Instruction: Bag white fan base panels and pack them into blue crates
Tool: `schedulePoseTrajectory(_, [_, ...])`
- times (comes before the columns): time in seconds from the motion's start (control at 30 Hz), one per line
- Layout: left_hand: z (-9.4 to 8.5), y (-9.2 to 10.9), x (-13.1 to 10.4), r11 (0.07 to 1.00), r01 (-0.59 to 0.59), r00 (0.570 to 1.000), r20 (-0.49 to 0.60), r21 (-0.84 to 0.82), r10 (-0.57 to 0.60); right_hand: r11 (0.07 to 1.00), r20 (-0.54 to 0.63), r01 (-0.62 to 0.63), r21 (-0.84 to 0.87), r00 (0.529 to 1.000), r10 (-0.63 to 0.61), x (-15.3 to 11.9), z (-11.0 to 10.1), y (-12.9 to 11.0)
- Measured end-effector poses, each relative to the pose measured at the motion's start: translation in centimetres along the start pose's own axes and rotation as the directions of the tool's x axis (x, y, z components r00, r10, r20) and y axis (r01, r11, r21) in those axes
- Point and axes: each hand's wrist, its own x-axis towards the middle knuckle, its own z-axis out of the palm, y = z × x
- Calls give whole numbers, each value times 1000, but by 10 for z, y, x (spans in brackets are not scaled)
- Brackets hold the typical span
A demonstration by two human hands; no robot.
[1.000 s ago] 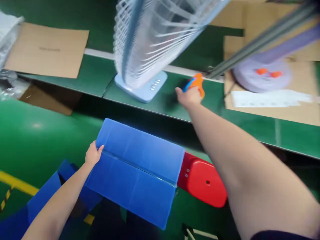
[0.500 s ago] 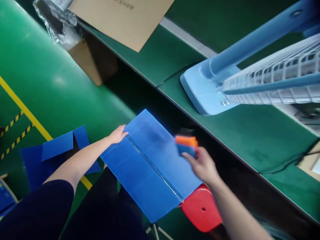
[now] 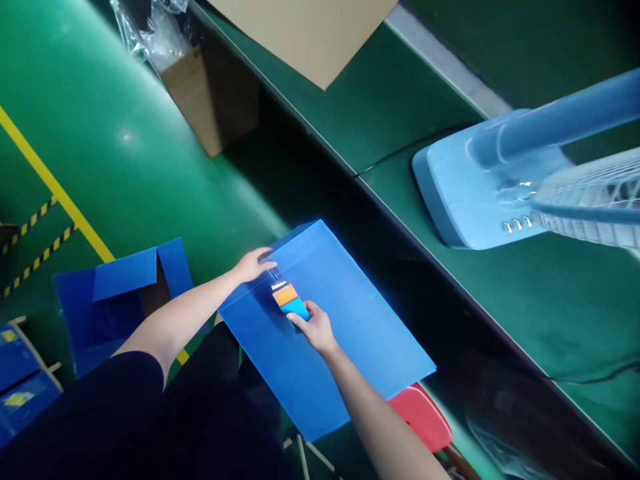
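A blue box (image 3: 350, 320) lies in front of me, its broad flat face turned up. My left hand (image 3: 251, 265) is at the upper left edge of this face, fingers bent over the edge and gripping it. In my right hand (image 3: 315, 325) is an orange-and-blue tape dispenser (image 3: 290, 299), tilted, with its metal toothed end towards my left fingers. A short shiny strip shows between that end and my left hand. Whether the dispenser touches the box face I cannot tell.
A red stool (image 3: 423, 417) shows under the box's lower right. An open blue box (image 3: 125, 277) stands on the green floor at left. Along the right runs a green-topped bench (image 3: 480, 293) bearing a light-blue fan (image 3: 465, 193) and cardboard (image 3: 315, 40). A cardboard box (image 3: 210, 100) stands below.
My right hand has brought the tape dispenser left and inward, close to my left hand. The dark seam line seen across the box face earlier no longer shows. The view has shifted.
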Motion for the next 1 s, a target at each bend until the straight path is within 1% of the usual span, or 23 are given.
schedulePoseTrajectory(0.1, [0,6,-1,999,11,999,-34,-49,-12,1000,0,-1,-24,1000,1,-1,-4,-3])
schedulePoseTrajectory(0.2, [-3,15,-1,995,15,999,-43,-100,-19,999,-15,-8,-51,1000,8,7,-7,-3])
schedulePoseTrajectory(0.27, [-6,21,-6,991,18,997,-78,-131,-29,998,-21,-10,-63,1000,9,13,-8,-2])
schedulePoseTrajectory(0.37, [-6,31,-28,983,42,977,-199,-181,-78,998,-6,-11,-62,1000,10,19,-9,-1])
schedulePoseTrajectory(0.4, [-5,34,-37,976,63,968,-225,-207,-110,998,3,-11,-59,1000,12,19,-10,-1])
schedulePoseTrajectory(0.43, [-1,37,-47,967,92,962,-228,-238,-148,998,13,-13,-56,1000,14,19,-10,0])
schedulePoseTrajectory(0.47, [3,41,-55,953,128,961,-202,-273,-187,999,23,-16,-52,1000,18,19,-11,0])
schedulePoseTrajectory(0.5, [8,44,-61,937,167,963,-152,-307,-222,999,33,-21,-50,999,22,19,-12,0])
schedulePoseTrajectory(0.57, [20,51,-67,897,247,964,-6,-367,-268,998,54,-32,-50,998,35,19,-13,0])
schedulePoseTrajectory(0.63, [30,57,-64,858,315,949,153,-406,-276,998,81,-44,-53,996,48,20,-14,-2])
schedulePoseTrajectory(0.67, [34,59,-61,846,337,939,207,-413,-273,997,97,-49,-55,994,54,20,-15,-3])
schedulePoseTrajectory(0.7, [38,61,-58,843,346,934,236,-412,-268,997,114,-53,-58,992,60,20,-16,-4])
schedulePoseTrajectory(0.73, [41,61,-55,849,342,935,237,-403,-264,996,131,-57,-62,989,64,19,-16,-6])
schedulePoseTrajectory(0.77, [42,62,-53,864,326,942,213,-384,-261,996,146,-60,-67,987,69,19,-17,-8])
schedulePoseTrajectory(0.87, [41,62,-50,915,266,964,74,-302,-255,993,157,-73,-92,984,86,16,-17,-14])
schedulePoseTrajectory(0.93, [32,60,-46,936,244,965,-34,-253,-260,989,135,-83,-119,986,99,14,-16,-18])
schedulePoseTrajectory(1.0, [13,56,-35,944,246,945,-161,-222,-284,984,101,-93,-154,989,109,12,-16,-22])
